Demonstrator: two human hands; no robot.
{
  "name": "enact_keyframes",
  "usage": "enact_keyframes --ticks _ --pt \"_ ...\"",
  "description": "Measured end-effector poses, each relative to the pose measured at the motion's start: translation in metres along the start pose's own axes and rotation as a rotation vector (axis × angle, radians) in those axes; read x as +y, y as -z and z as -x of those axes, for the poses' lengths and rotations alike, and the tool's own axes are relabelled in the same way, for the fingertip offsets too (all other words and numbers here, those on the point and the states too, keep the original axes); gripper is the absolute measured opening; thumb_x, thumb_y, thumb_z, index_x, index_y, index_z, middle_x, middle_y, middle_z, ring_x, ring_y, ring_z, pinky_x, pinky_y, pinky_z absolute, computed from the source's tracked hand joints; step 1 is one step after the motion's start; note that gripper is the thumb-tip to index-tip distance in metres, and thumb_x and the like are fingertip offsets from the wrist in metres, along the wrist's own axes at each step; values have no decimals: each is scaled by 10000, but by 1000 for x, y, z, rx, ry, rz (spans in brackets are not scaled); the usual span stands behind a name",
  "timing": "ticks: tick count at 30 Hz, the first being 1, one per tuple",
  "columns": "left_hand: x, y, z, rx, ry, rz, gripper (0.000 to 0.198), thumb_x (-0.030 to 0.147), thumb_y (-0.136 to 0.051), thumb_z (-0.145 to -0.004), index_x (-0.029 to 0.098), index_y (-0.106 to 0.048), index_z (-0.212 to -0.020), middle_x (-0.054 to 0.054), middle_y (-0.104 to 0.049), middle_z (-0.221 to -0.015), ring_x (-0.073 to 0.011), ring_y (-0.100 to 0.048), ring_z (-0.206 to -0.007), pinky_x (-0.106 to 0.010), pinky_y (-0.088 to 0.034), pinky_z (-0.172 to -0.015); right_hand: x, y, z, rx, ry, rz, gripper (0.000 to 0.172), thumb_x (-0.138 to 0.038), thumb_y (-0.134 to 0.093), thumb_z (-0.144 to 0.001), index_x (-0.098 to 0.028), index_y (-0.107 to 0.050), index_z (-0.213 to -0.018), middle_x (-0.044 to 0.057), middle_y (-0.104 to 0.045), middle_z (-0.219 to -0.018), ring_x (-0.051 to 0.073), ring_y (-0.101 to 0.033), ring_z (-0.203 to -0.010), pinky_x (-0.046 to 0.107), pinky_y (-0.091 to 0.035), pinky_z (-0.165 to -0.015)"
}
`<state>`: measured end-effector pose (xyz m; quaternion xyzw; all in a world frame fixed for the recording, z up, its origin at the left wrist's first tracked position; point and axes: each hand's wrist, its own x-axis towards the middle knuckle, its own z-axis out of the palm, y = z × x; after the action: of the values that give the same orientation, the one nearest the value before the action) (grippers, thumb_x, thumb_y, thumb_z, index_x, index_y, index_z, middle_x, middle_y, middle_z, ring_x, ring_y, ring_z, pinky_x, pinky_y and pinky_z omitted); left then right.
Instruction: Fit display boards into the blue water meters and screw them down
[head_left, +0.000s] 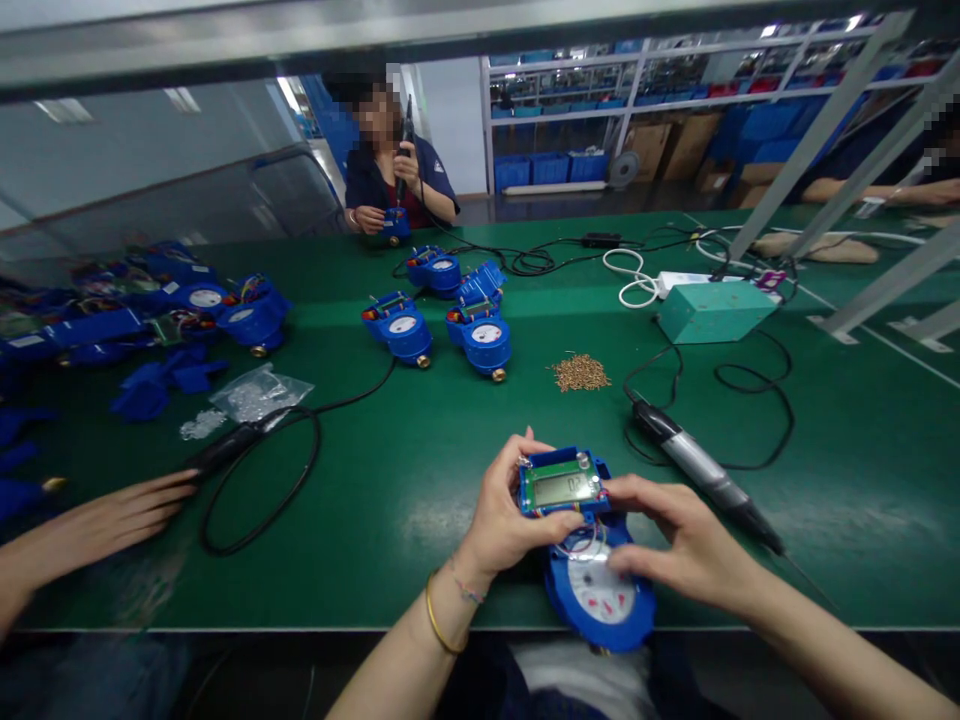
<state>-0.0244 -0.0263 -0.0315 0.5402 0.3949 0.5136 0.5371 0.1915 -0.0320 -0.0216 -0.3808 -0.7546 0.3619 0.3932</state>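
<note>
A blue water meter (559, 590) with a white dial lies at the table's front edge, close to my body. Above its dial sits a display module (559, 488), a green circuit board with a lit LCD in a blue housing. My left hand (506, 510) grips this module from the left, thumb along its lower edge. At its right side, my right hand (675, 535) has the index finger on the housing corner and the thumb over the dial, fingers apart. Thin wires (589, 540) run between module and dial. An electric screwdriver (709, 475) rests right of my hands.
Small brass screws (581, 372) lie piled beyond my hands. Several blue meters (484, 335) stand mid-table, more at left. A teal box (716, 310) with cables is at right. A neighbour's hand (112, 520) touches another screwdriver (232, 447); a co-worker (397, 170) works opposite.
</note>
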Motion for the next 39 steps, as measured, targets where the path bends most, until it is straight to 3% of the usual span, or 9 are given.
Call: enact_keyframes --ticks 3,6,9,11,17,22,28,33,39 --pt "0 0 -1 12 5 8 504 320 -862 -567 198 -588 -973 -5 -653 -916 -247 -623 -1052 -441 -208 -1208 5 -2 6 100 223 207 562 -532 -848 -683 -202 -713 -1117 95 -772 -994 229 -755 -868 247 -611 -789" --pt "1 0 -1 16 8 5 508 323 -854 -567 199 -585 -979 1 -655 -899 -242 -630 -1034 -455 -142 -1229 5 -10 5 139 268 211 386 -393 -809 -786 -200 -715 -1106 82 -778 -943 204 -759 -800 226 -615 -744" --pt "2 -1 0 16 17 -15 512 335 -851 -557 201 -587 -975 3 -651 -885 -252 -626 -1043 -469 -112 -1236 4 -15 -1 144 265 173 148 -271 -723 -869 -212 -744 -1004 63 -782 -879 190 -754 -730 231 -618 -703" --pt "2 -1 1 11 16 -41 514 331 -852 -549 201 -591 -972 2 -650 -884 -255 -624 -1043 -475 -105 -1238 3 -16 -6 132 254 143 87 -230 -670 -900 -215 -754 -917 59 -780 -842 191 -749 -702 244 -616 -673" --pt "1 2 0 -28 -17 -90 513 325 -869 -566 203 -607 -990 13 -661 -890 -222 -654 -956 -484 -56 -1252 7 -16 -16 114 221 76 220 -194 -578 -916 -212 -725 -753 57 -741 -716 193 -713 -658 305 -582 -643" --pt "-1 6 1 -40 -10 -96 522 343 -874 -571 205 -620 -1005 8 -666 -915 -233 -660 -991 -506 -71 -1250 3 -18 -22 174 149 91 231 -215 -598 -868 -207 -698 -661 51 -627 -648 185 -578 -646 318 -456 -605" --pt "-2 5 0 -53 -54 -130 509 348 -862 -599 205 -618 -1022 13 -682 -932 -223 -677 -963 -514 -47 -1258 -4 -15 -26 46 -40 22 248 -172 -582 -876 -159 -676 -647 -9 -577 -552 109 -498 -495 216 -341 -464" --pt "-1 4 1 -65 -79 -206 534 332 -862 -608 205 -615 -1065 -14 -716 -987 -250 -686 -994 -546 -73 -1255 3 -14 -25 11 -84 13 254 -206 -567 -896 -151 -662 -667 -4 -619 -582 115 -537 -518 208 -375 -484" --pt "-1 4 3 -74 -102 -270 562 340 -874 -598 208 -623 -1083 -28 -730 -1021 -271 -686 -1039 -562 -83 -1253 9 -6 -20 -83 48 67 223 -204 -538 -897 -184 -654 -707 43 -665 -666 162 -601 -630 271 -440 -612"
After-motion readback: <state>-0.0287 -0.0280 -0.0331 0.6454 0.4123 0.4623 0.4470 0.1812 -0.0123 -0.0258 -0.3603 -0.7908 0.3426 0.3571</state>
